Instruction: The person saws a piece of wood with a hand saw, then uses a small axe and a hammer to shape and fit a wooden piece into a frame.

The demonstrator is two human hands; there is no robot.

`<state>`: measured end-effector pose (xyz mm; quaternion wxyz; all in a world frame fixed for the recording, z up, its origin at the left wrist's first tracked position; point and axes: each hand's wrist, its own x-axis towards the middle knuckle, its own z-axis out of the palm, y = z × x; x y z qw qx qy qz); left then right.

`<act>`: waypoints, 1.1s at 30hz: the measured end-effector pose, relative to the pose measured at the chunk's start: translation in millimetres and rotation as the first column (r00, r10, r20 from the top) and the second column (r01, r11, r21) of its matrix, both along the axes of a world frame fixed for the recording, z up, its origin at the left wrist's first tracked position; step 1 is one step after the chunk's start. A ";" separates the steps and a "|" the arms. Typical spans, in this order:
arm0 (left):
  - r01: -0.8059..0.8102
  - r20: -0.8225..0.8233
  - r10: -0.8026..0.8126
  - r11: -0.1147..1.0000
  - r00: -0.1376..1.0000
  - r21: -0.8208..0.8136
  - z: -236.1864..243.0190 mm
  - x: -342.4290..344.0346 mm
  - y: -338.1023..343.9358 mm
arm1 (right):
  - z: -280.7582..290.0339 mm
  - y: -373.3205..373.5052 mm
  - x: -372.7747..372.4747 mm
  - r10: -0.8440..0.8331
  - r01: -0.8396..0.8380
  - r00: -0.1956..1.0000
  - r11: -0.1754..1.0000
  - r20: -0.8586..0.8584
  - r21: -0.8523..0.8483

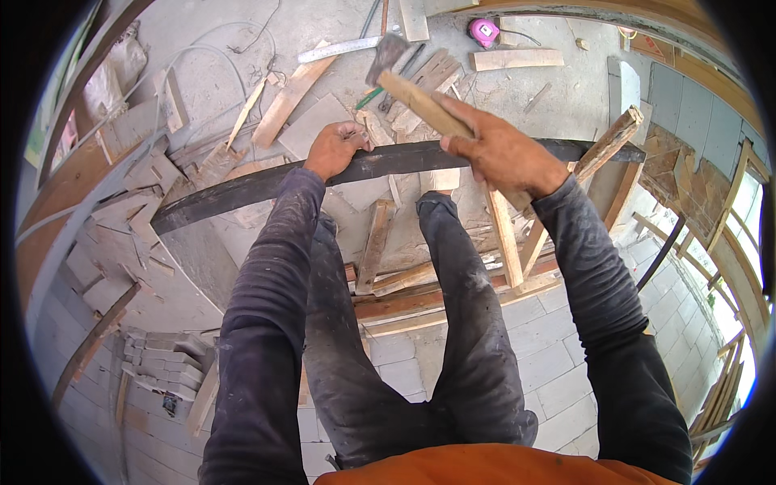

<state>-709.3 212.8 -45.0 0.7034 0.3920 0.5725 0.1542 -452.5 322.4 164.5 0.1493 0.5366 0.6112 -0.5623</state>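
My right hand is closed on the wooden handle of a hammer, its blurred metal head raised above and beyond a long dark, weathered beam. My left hand rests at the beam's upper edge, fingertips pinched together; whatever is between them is too small to make out. The beam runs across in front of me at about knee height. Light timber braces stand under its right part, and a rough batten rises at an angle beside my right hand.
Boards, offcuts, rods and a pink tape measure lie on the concrete floor beyond the beam. Pale cables loop at upper left. A stack of grey blocks sits at lower left. Timber frames line the right side.
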 end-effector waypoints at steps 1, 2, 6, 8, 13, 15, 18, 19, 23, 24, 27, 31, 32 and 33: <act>-0.012 0.008 0.012 1.000 1.000 -0.005 1.2 2.2 0.1 | -8.0 5.5 -2.0 0.014 -0.012 1.000 0.993 -0.020 0.119; 0.029 -0.035 -0.029 1.000 0.999 0.002 2.0 1.2 1.6 | -16.1 10.6 -3.8 0.029 -0.021 0.999 0.971 -0.030 0.240; 0.012 -0.044 -0.011 1.000 0.999 0.021 5.4 0.9 1.4 | -15.2 17.6 -30.6 -0.080 0.063 0.994 0.976 0.072 0.209; 0.002 -0.037 -0.002 1.000 0.999 0.005 3.0 1.5 0.4 | -24.9 10.8 -21.8 0.136 -0.144 0.988 0.983 0.077 0.113; -0.009 -0.055 0.012 0.999 0.998 0.051 -4.9 -2.0 -6.3 | -9.2 30.3 -28.9 0.180 -0.166 0.978 0.978 0.106 -0.123; 0.010 -0.083 -0.005 0.998 0.997 0.063 -4.2 -2.7 -6.6 | 7.8 46.9 -45.5 0.050 -0.044 0.990 0.998 0.128 -0.047; 0.021 -0.080 -0.018 0.999 0.997 0.037 3.1 4.3 0.2 | -0.6 56.0 -49.2 -0.060 0.032 0.992 0.971 0.111 0.237; 0.019 -0.063 -0.018 1.000 0.998 0.018 2.1 4.3 2.0 | -14.0 51.2 -47.3 -0.046 0.017 0.996 0.934 0.072 0.358; 0.016 -0.048 -0.017 1.000 0.999 -0.025 -4.3 -3.1 -3.1 | -6.9 45.8 -45.7 0.444 -0.402 0.893 0.860 0.074 -0.314; 0.008 -0.047 -0.009 1.000 0.999 -0.017 -6.6 -3.2 -4.6 | -4.3 46.8 -47.4 0.437 -0.395 0.894 0.873 0.097 -0.287; -0.008 -0.047 0.008 1.000 0.999 -0.012 -7.5 -3.8 -4.3 | -1.0 51.2 -50.5 0.397 -0.370 0.905 0.911 0.153 -0.181; -0.002 -0.032 0.001 1.000 0.999 -0.030 4.2 -2.2 3.3 | 8.2 62.9 -53.2 0.300 -0.277 0.939 0.949 0.170 -0.148; -0.004 -0.030 0.003 1.000 1.000 -0.031 3.1 -3.5 2.4 | 9.6 65.3 -55.8 0.280 -0.251 0.946 0.951 0.163 -0.179; 0.000 -0.042 -0.002 0.999 0.999 -0.047 2.4 -2.3 2.8 | 8.5 64.4 -55.1 0.276 -0.241 0.947 0.948 0.162 -0.210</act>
